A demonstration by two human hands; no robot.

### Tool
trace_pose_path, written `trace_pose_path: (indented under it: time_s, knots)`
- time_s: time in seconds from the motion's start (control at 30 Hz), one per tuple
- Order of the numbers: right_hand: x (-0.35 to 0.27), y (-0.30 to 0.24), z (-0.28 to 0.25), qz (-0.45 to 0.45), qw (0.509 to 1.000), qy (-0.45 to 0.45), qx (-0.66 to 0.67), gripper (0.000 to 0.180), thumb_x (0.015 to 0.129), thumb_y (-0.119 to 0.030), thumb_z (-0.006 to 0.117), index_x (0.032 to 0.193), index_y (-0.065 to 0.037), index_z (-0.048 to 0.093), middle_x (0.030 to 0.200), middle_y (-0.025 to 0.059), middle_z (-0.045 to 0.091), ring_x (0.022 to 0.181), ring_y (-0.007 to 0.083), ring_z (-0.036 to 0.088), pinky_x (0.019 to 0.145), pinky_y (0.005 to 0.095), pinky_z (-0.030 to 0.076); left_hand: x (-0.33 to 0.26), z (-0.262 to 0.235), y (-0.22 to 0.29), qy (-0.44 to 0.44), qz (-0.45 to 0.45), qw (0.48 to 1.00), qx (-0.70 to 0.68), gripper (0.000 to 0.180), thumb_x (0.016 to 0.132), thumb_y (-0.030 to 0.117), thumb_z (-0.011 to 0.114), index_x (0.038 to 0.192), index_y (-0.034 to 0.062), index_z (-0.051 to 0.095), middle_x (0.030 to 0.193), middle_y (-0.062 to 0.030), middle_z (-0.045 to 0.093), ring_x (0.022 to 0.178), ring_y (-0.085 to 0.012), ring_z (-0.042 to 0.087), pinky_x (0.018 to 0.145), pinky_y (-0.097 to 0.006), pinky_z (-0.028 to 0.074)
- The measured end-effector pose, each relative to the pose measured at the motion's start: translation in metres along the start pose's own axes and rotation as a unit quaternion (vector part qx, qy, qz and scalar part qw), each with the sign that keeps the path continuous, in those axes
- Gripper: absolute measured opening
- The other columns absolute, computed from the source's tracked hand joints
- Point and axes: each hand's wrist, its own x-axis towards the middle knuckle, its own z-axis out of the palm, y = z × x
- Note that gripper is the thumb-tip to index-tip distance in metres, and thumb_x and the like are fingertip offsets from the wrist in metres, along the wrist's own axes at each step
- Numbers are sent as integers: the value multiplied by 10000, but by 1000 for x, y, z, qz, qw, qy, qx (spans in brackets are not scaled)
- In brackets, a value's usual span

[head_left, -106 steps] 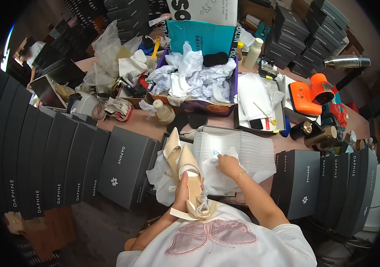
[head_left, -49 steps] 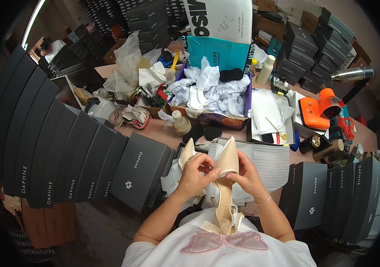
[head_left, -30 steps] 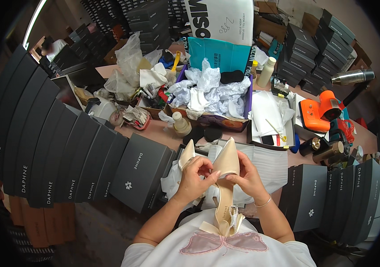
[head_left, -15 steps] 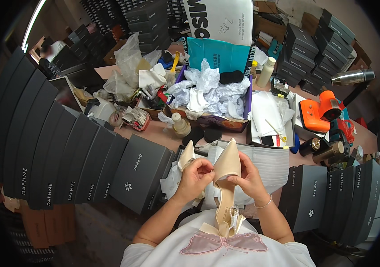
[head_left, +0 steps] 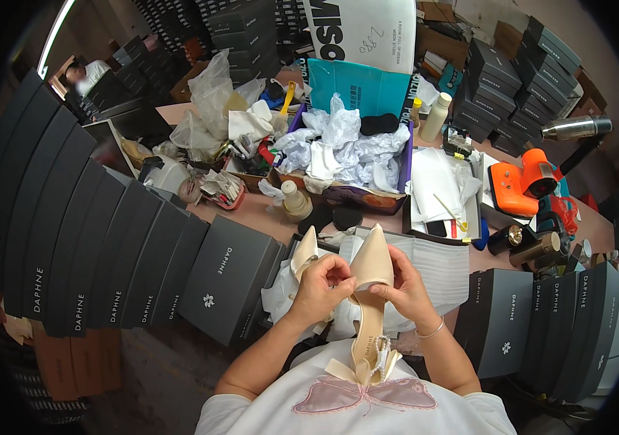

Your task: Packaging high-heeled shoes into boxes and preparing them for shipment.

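A cream pointed-toe shoe [head_left: 372, 262] is held toe away from me, its insole facing up. A bow and a beaded strap lie at its heel end, against my shirt. My right hand [head_left: 405, 291] grips the right side of the toe part, thumb at the opening's edge. My left hand [head_left: 322, 288] is closed in a pinch at the left edge of that opening; whatever is between its fingertips is too small to make out. The matching shoe [head_left: 305, 249] rests on white tissue paper [head_left: 277, 299] beyond my left hand, partly hidden by it.
Dark shoe boxes [head_left: 233, 279] stand in a row at the left, more boxes [head_left: 494, 319] at the right. Ahead are a purple-edged box [head_left: 409, 163] of crumpled paper, a squat bottle [head_left: 296, 201], a tray of white sheets [head_left: 433, 190] and an orange device [head_left: 516, 188].
My left hand has shifted slightly to the right, closer against the edge of the shoe's opening. The shoe and my right hand stay nearly in place.
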Motion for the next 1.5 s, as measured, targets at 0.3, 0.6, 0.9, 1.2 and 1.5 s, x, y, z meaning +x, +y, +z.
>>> trace_pose_path:
  time_s: [0.3, 0.6, 0.9, 1.2, 1.5]
  knots:
    - [-1, -2, 0, 37, 999, 7, -32, 777, 757, -111, 788, 1394, -26, 352, 1282, 92, 503, 1178, 167, 493, 993, 317, 418, 0, 1, -12, 3, 4, 1000, -22, 156, 825, -4, 569, 972, 4, 519, 945, -33, 544, 830, -87, 548, 765, -241, 486]
    - [-2, 10, 4, 8, 995, 22, 99, 748, 778, -101, 765, 1396, -18, 350, 1284, 101, 497, 1179, 174, 489, 1007, 316, 403, -15, 22, -7, 7, 23, 997, -76, 485, 927, 151, 500, 1363, -30, 391, 1242, -104, 521, 1058, -143, 529, 923, -273, 426]
    - [-13, 10, 7, 31, 996, 7, 89, 765, 779, -80, 755, 1411, -28, 327, 1297, 82, 481, 1202, 167, 470, 1011, 309, 392, -14, -1, -8, -152, -83, 947, -269, 587, 938, 105, 489, 1458, -27, 251, 1402, -120, 418, 1255, -154, 437, 1037, -299, 351]
    - [-10, 14, 9, 24, 995, 16, 98, 764, 784, -87, 752, 1414, -26, 324, 1303, 86, 480, 1203, 166, 471, 1007, 306, 397, -14, 20, -8, -13, -63, 985, -161, 567, 880, 74, 516, 1403, -56, 341, 1369, -133, 454, 1246, -176, 447, 1049, -298, 339]
    - [-21, 43, -9, 27, 998, 35, -40, 542, 897, -129, 624, 1376, 7, 410, 1356, 142, 479, 1246, 223, 455, 1016, 326, 389, -60, 38, -94, -65, -299, 904, -298, 605, 973, 173, 448, 1481, 72, 136, 1199, -149, 555, 1044, -270, 593, 901, -387, 490]
